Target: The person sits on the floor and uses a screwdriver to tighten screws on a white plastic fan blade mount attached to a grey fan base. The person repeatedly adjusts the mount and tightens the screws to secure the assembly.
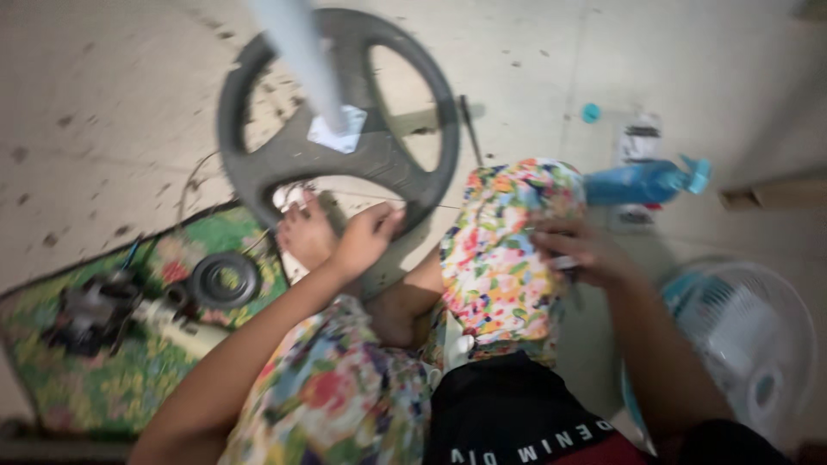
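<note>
Left hand (pixel 366 237) | on dark round fan base (pixel 338 120) | near rim

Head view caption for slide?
Seated person's left hand grips round fan base; right hand holds small tool at knee.

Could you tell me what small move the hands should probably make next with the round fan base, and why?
Probably steady the round fan base with the left hand, which already rests on its rim near the bare foot. The base looks tilted on its white pole, so it may shift. The right hand seems to hold something small by the knee; the blur hides what it is.
</note>
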